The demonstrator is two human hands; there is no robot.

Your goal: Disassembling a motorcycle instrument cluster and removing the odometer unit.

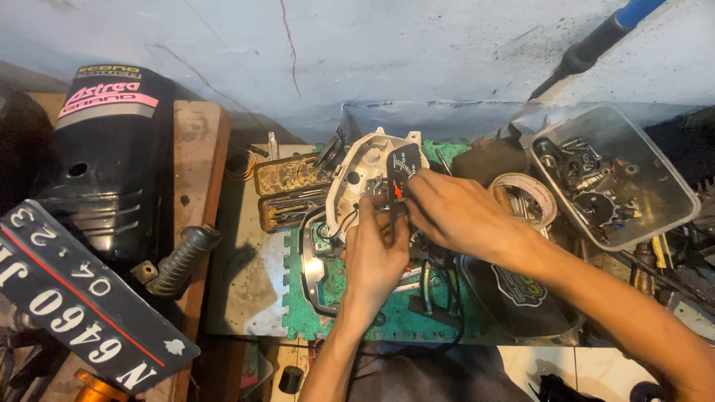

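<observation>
Right hand: the right hand (pixel 454 212) reached in from the right, its fingertips pinched together on the lower edge of a small black gauge face (pixel 404 170) with a red needle.
Left hand: the left hand (pixel 375 253) came up from below, fingers curled against the underside of the same gauge face and the white meter housing (pixel 365 173) — whether it truly gripped or only steadied could not be told.
Gauge face: it sat tilted at the right side of the white housing, above the green foam mat (pixel 302 313), both hands touching it.
Handling: the gauge face looked thin, light and stiff — probably brittle at the needle, so best held by its rim, as the right hand did, never by the pointer.
Housing: a hollow white plastic shell, light for its bulk, likely to crack at its tabs; the thick outer edge seemed the safest hold.
Wires: dark wires (pixel 346 222) trailed from the housing toward the left hand, soft and easily snagged.
Mat: the foam looked soft and grippy, with a dark bezel frame (pixel 311 269) lying on it just left of the left wrist.
Nearby left: two rusty tins of tools (pixel 292 190) beside the housing; farther left a black motorcycle cover (pixel 104 156), a rubber handlebar grip (pixel 182 257) and a number plate (pixel 74 298).
Nearby right: a roll of tape (pixel 525 195) and a clear plastic tray of screws (pixel 618 175), well apart from the hands.
</observation>
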